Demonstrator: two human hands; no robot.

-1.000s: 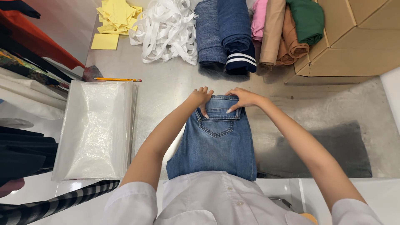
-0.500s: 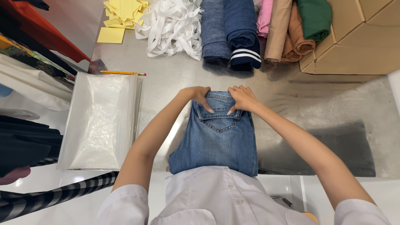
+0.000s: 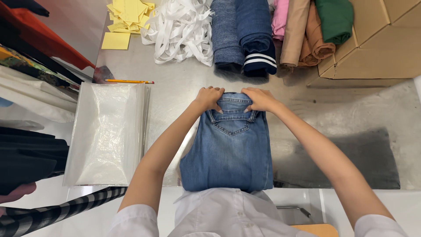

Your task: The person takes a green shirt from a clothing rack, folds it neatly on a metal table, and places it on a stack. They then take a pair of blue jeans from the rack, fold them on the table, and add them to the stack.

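Your left hand (image 3: 209, 98) is curled shut on the waistband of the folded blue denim jeans (image 3: 228, 149), gripping the far-left corner. Your right hand (image 3: 259, 99) does the same on the far-right corner, fingers tucked over the band, thumbs approx. meeting near the middle. The jeans lie flat on the grey metal surface (image 3: 175, 83) right in front of you, back pocket up, waistband at the far end, near end touching your white shirt.

Left of the jeans, just beside your left forearm: a stack of clear plastic bags (image 3: 107, 131). At its far edge lies a yellow pencil (image 3: 129, 81). Beyond your hands, across a bare strip of surface: a heap of white fabric strips (image 3: 182, 28), w/ yellow paper notes (image 3: 125, 17) to its left. Next to the strips, a row of rolled garments, i.e. blue knits (image 3: 241, 33), pink, tan and green pieces. Far right: a brown cardboard box (image 3: 386, 44). Far left edge: dark and orange folded cloths (image 3: 30, 48).
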